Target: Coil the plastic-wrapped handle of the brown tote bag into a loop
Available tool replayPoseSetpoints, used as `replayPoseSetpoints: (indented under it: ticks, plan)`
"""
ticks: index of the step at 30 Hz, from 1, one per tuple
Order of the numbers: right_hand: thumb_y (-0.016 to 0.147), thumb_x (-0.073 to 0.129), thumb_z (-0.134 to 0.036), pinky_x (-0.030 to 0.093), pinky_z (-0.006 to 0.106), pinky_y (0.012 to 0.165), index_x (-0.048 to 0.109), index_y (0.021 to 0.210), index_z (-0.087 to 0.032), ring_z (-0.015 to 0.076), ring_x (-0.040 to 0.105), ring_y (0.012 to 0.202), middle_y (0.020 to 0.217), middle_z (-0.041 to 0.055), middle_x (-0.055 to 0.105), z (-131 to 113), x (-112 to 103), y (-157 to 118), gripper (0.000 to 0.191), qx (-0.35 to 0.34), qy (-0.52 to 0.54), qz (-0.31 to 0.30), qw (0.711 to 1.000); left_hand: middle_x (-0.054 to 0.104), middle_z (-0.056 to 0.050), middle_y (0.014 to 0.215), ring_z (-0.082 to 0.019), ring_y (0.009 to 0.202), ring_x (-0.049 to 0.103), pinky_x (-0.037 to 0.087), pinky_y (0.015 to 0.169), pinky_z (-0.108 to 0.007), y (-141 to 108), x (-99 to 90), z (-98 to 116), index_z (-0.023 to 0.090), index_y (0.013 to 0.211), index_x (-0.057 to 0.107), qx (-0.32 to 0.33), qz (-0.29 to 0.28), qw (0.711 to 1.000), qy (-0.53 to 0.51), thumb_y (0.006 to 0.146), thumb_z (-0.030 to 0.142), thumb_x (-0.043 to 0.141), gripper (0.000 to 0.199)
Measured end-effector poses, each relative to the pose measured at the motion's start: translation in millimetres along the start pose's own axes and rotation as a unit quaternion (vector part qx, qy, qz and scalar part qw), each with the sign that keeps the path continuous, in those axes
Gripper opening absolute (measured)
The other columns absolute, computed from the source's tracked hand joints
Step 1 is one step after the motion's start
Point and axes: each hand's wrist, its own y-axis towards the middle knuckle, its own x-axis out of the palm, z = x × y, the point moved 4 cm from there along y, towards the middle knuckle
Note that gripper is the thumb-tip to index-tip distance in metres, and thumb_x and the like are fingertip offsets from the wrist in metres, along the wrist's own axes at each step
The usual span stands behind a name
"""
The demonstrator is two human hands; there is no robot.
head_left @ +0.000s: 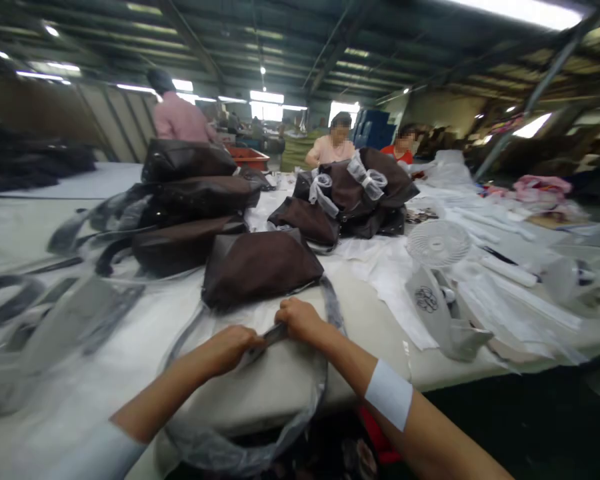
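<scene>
Left grip [236,345], right grip [299,320]: both tight

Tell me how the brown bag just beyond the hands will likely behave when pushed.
The brown bag probably won't roll, given its wide, low shape. Its strap looks floppy, curving in a loose loop, so it may trail. The shiny plastic wrap around that strap could feel slippery.

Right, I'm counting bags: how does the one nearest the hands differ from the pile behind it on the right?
The near bag lies unstacked on the table; the right-hand pile is several bags heaped together. The near bag's strap loops toward the camera, while pale tied wrapping shows on the pile. Both are dark brown and black.
</scene>
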Motion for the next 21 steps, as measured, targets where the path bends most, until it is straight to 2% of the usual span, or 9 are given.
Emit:
replayPoseSetpoints:
  ticks: [4,6,9,11,14,15,17,19,21]
  plan:
    - [0.074,0.046,-0.009,0.038,0.026,0.067,0.07,0.092,-0.021,0.019,0.054,0.083,0.085,0.0048,0.063,6.8,2.4,5.1,0.032,-0.014,0.053,-0.003,0.999,0.064,-0.006,0.089,-0.022,0.09,0.055,0.04,0.079,-0.032,-5.4,-11.7,5.4,0.021,0.086,0.062,0.049,-0.053,0.996,0.045,0.087,0.034,0.047,0.02]
    - [0.074,0.047,-0.009,0.038,0.026,0.069,0.071,0.092,-0.02,0.019,0.055,0.082,0.085,0.0056,0.064,9.4,4.6,6.9,0.032,-0.015,0.073,-0.002,0.997,0.063,-0.006,0.093,-0.022,0.095,0.052,0.038,0.081,-0.032,3.7,-9.6,20.0,0.021,0.083,0.062,0.134,-0.091,0.985,0.068,0.088,0.032,0.046,0.02]
    - [0.074,0.049,-0.009,0.039,0.026,0.071,0.071,0.093,-0.019,0.0186,0.057,0.082,0.086,0.0058,0.066,15.8,9.4,8.9,0.03,-0.004,0.105,0.0,0.994,0.063,-0.005,0.095,-0.022,0.099,0.05,0.035,0.083,-0.033,20.1,0.7,43.0,0.021,0.078,0.06,0.268,-0.141,0.948,0.095,0.09,0.025,0.043,0.021]
    - [0.075,0.053,-0.01,0.041,0.024,0.071,0.071,0.092,-0.019,0.0172,0.058,0.08,0.085,0.0039,0.067,21.6,11.7,8.6,0.027,-0.001,0.132,-0.006,0.991,0.064,-0.005,0.091,-0.022,0.098,0.05,0.035,0.085,-0.035,28.0,11.1,52.0,0.02,0.079,0.059,0.294,-0.158,0.936,0.112,0.09,0.02,0.041,0.021]
    - [0.074,0.061,-0.016,0.043,0.022,0.072,0.067,0.102,-0.02,0.0152,0.059,0.082,0.091,0.0014,0.067,29.0,7.2,2.1,0.029,-0.003,0.174,-0.01,0.985,0.065,-0.008,0.084,-0.024,0.092,0.054,0.038,0.083,-0.036,35.1,27.5,55.4,0.019,0.08,0.06,0.212,-0.173,0.955,0.119,0.087,0.016,0.039,0.022]
    - [0.074,0.063,-0.017,0.043,0.023,0.075,0.064,0.108,-0.02,0.0156,0.058,0.087,0.097,0.0022,0.066,30.8,1.7,-2.2,0.035,0.003,0.183,0.014,0.983,0.065,-0.009,0.083,-0.024,0.09,0.055,0.039,0.08,-0.036,36.6,31.7,55.2,0.018,0.081,0.061,0.175,-0.174,0.962,0.118,0.087,0.016,0.037,0.024]
    - [0.076,0.062,-0.016,0.042,0.027,0.084,0.059,0.115,-0.018,0.0175,0.055,0.097,0.105,0.0055,0.062,32.9,-14.4,-14.9,0.039,0.043,0.188,0.12,0.974,0.067,-0.012,0.082,-0.026,0.085,0.058,0.042,0.074,-0.036,40.2,36.5,52.8,0.015,0.083,0.062,0.096,-0.165,0.975,0.114,0.085,0.016,0.035,0.027]
    - [0.08,0.058,-0.015,0.041,0.03,0.086,0.062,0.106,-0.017,0.018,0.054,0.094,0.098,0.0064,0.061,28.3,-27.3,-31.4,0.027,0.081,0.192,0.216,0.954,0.067,-0.014,0.082,-0.028,0.081,0.061,0.044,0.069,-0.036,45.4,37.3,47.3,0.013,0.086,0.063,0.019,-0.146,0.982,0.12,0.083,0.018,0.038,0.026]
    - [0.082,0.056,-0.016,0.043,0.028,0.08,0.065,0.093,-0.017,0.0167,0.056,0.086,0.088,0.0047,0.06,15.5,-28.3,-44.5,0.014,0.088,0.197,0.219,0.952,0.068,-0.014,0.08,-0.028,0.078,0.063,0.045,0.066,-0.035,50.8,36.8,40.3,0.014,0.083,0.064,-0.045,-0.138,0.982,0.117,0.08,0.022,0.043,0.023]
